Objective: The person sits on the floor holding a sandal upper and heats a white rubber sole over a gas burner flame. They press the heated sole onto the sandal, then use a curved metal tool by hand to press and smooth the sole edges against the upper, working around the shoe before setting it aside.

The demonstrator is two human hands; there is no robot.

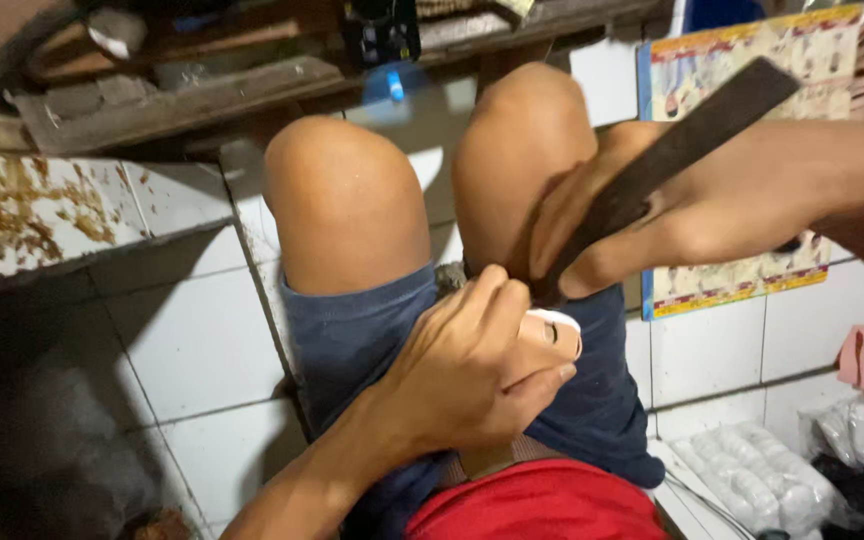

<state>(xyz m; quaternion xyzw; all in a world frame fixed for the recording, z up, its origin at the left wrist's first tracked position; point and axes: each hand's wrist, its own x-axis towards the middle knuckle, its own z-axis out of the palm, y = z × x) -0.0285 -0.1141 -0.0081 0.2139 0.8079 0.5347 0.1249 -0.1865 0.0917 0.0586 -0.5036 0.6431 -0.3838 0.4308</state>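
The left hand (472, 375) is pinching a small pale rounded workpiece (552, 335) on the lap. The right hand (692, 215), at two o'clock, is gripping a long dark flat file (687, 135); steady, even strokes would probably work best

Open white tiled floor (192, 340) fills the lower left of the frame — the widest free room. The two knees (432, 180) block the centre, with only a narrow gap between them. A wooden shelf (182, 100) closes off the top, and plastic bags (762, 480) crowd the lower right corner.
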